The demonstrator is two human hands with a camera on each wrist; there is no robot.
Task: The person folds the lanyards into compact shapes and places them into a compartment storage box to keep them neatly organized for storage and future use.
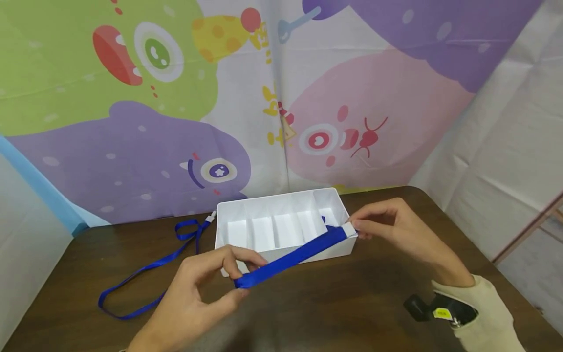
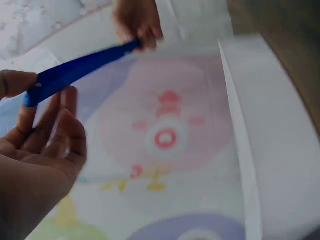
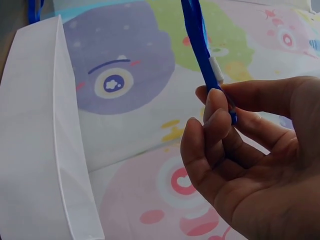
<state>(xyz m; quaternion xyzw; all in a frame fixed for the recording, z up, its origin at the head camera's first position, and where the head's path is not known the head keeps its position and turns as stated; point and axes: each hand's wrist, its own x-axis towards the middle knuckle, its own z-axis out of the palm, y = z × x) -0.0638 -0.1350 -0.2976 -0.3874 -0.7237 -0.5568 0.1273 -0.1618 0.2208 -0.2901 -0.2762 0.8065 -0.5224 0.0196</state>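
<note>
A folded blue lanyard [image 1: 292, 256] stretches slantwise between my two hands, passing in front of the white box in the head view. My left hand [image 1: 189, 293] pinches its lower end between thumb and fingers. At the upper end, beside a white plastic piece [image 1: 349, 229], my right hand [image 1: 396, 227] pinches the band with thumb and fingertips. In the right wrist view, the blue band [image 3: 197, 40] rises from the fingertips. The white box [image 1: 286, 205] is divided into several compartments, and a bit of blue shows in the rightmost one.
A second blue lanyard [image 1: 149, 266] lies loosely looped on the brown table [image 1: 374, 303], left of the box, its white end piece [image 1: 211, 216] near the box's corner. Behind the table hangs a cartoon-printed cloth [image 1: 246, 98]. A black device [image 1: 453, 308] sits at the right cuff.
</note>
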